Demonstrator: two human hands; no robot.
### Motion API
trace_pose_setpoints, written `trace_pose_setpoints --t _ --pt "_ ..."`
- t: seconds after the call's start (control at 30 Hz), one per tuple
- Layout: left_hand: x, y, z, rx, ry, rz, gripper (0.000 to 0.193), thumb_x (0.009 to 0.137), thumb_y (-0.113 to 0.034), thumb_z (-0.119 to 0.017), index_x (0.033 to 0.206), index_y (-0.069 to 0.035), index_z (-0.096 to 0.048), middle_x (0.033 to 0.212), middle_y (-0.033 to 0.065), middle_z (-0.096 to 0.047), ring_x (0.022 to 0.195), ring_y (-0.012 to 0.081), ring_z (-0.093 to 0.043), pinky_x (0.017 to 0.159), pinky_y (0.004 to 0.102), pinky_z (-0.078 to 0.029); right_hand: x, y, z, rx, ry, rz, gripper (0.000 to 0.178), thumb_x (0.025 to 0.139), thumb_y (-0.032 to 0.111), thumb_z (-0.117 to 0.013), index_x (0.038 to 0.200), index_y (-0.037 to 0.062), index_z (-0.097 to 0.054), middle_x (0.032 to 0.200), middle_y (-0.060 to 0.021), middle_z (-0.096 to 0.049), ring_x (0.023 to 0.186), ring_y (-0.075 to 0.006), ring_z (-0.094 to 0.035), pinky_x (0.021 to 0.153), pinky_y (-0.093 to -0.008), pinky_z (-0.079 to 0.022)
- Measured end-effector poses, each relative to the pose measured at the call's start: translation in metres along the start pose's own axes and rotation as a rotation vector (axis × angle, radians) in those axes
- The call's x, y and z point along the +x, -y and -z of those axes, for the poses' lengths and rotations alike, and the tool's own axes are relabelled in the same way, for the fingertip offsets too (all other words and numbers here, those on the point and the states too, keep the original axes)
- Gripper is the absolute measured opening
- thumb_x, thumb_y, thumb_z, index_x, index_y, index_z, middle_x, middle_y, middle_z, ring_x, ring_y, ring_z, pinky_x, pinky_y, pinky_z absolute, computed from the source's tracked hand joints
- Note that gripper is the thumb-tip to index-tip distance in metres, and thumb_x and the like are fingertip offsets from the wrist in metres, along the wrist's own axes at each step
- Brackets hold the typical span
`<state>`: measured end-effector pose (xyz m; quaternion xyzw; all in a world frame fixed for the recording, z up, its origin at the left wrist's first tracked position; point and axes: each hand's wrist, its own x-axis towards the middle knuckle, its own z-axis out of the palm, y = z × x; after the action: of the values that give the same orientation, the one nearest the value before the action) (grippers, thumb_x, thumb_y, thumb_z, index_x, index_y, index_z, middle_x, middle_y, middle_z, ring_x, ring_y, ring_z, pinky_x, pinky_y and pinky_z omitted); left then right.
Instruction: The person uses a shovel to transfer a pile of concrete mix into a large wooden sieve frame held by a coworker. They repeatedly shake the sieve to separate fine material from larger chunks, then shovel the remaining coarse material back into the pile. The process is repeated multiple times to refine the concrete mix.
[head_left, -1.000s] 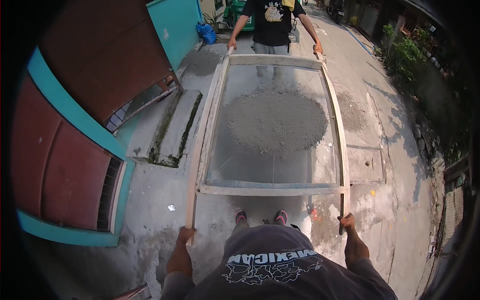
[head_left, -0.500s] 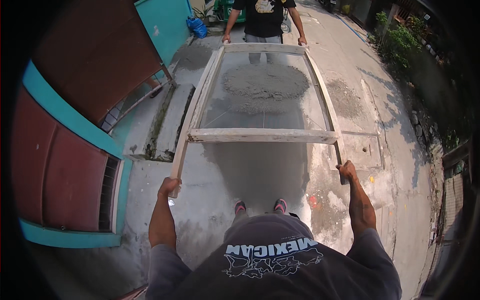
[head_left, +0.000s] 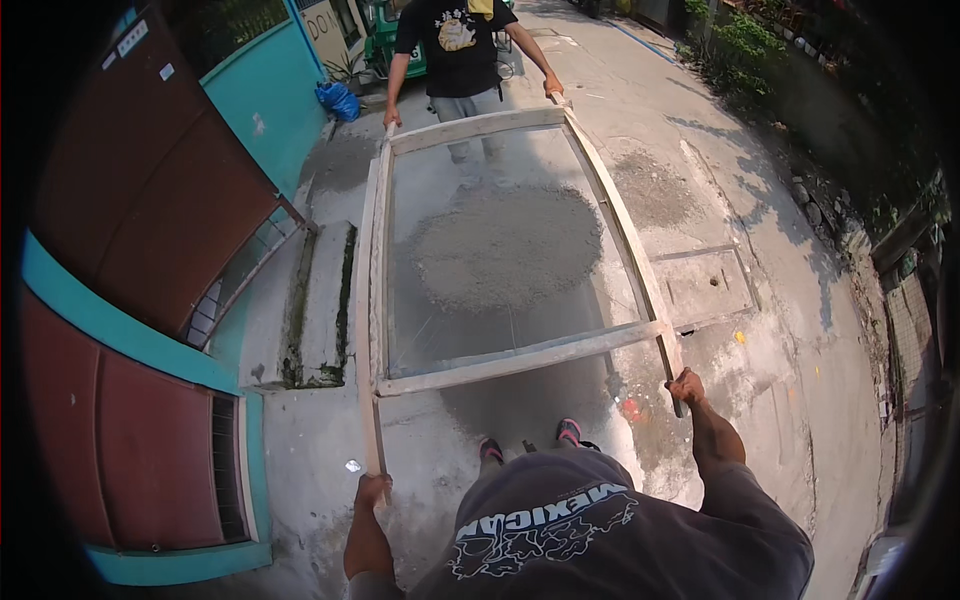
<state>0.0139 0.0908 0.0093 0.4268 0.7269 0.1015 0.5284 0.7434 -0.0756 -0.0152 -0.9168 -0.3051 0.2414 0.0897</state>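
Observation:
A large wooden-framed sieve screen (head_left: 520, 365) stretches out in front of me, tilted lower at its left near corner. A wide heap of grey sand or gravel (head_left: 505, 245) lies on its mesh, around the middle. My left hand (head_left: 372, 490) is wrapped round the left handle at the near end. My right hand (head_left: 686, 386) grips the right handle, higher up in the picture. At the far end, another person (head_left: 458, 45) in a black shirt holds the two far handles, one in each hand.
Below the screen, the concrete ground is in shadow near my shoes (head_left: 568, 432). Left are a concrete step (head_left: 325, 300) and a brown gate (head_left: 150, 170) in a teal wall. A blue bag (head_left: 338, 101) lies farther back. A square ground cover (head_left: 705, 285) is to the right.
The screen has come toward me and swung so its left near corner sits lower. Its heap spreads nearer the middle. Both my hands have drawn back, the left further; both keep hold.

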Motion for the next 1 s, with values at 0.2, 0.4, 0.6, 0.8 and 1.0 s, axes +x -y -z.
trace_pose_setpoints --t 0.2,0.4,0.6,0.8,1.0 --pt "0.031 -0.2 0.069 -0.016 0.017 -0.204 0.016 0.06 -0.015 -0.05 0.066 -0.001 -0.056 0.056 0.0104 -0.054 0.047 0.0202 -0.053 0.045 0.0311 -0.043 0.073 0.158 0.15 0.06 -0.122 0.201 0.044 0.057 0.032 -0.06 0.082 -0.004 -0.054 0.076 -0.0205 -0.058 0.074 -0.029 -0.057 0.064 -0.0311 -0.045" --pt "0.024 -0.19 0.045 0.029 -0.066 -0.153 0.018 0.058 -0.014 -0.052 0.065 0.002 -0.056 0.056 0.0111 -0.054 0.046 0.0206 -0.053 0.044 0.0312 -0.043 0.076 0.148 0.139 0.104 -0.041 0.113 0.043 0.056 0.031 -0.058 0.077 -0.0072 -0.055 0.076 -0.0241 -0.057 0.075 -0.0307 -0.057 0.065 -0.0333 -0.046" --pt "-0.035 0.045 -0.015 -0.217 -0.02 -0.09 0.006 0.06 -0.004 -0.054 0.063 0.0 -0.055 0.057 0.0077 -0.055 0.053 0.0178 -0.055 0.049 0.0294 -0.044 -0.049 -0.028 0.003 0.343 -0.048 0.128 0.055 0.059 0.029 -0.061 0.098 -0.0046 -0.041 0.087 -0.0238 -0.055 0.085 -0.0346 -0.054 0.073 -0.036 -0.043" --pt "-0.069 0.086 0.0 0.09 -0.106 0.072 0.008 0.06 -0.006 -0.057 0.063 0.001 -0.056 0.058 0.0081 -0.056 0.055 0.0177 -0.055 0.051 0.0315 -0.044 -0.054 -0.093 -0.053 0.642 0.288 -0.039 0.027 0.053 0.024 -0.067 0.067 0.0028 -0.061 0.065 -0.0062 -0.059 0.059 -0.0152 -0.054 0.054 -0.0281 -0.042" --pt "0.039 -0.06 0.006 -0.036 -0.026 -0.112 0.014 0.061 -0.013 -0.057 0.062 0.001 -0.057 0.055 0.0073 -0.055 0.05 0.0161 -0.054 0.047 0.0283 -0.044 0.06 -0.026 0.018 0.57 0.244 0.143 0.026 0.06 0.031 -0.058 0.062 0.0049 -0.061 0.061 -0.0074 -0.058 0.057 -0.0148 -0.053 0.052 -0.0288 -0.043"
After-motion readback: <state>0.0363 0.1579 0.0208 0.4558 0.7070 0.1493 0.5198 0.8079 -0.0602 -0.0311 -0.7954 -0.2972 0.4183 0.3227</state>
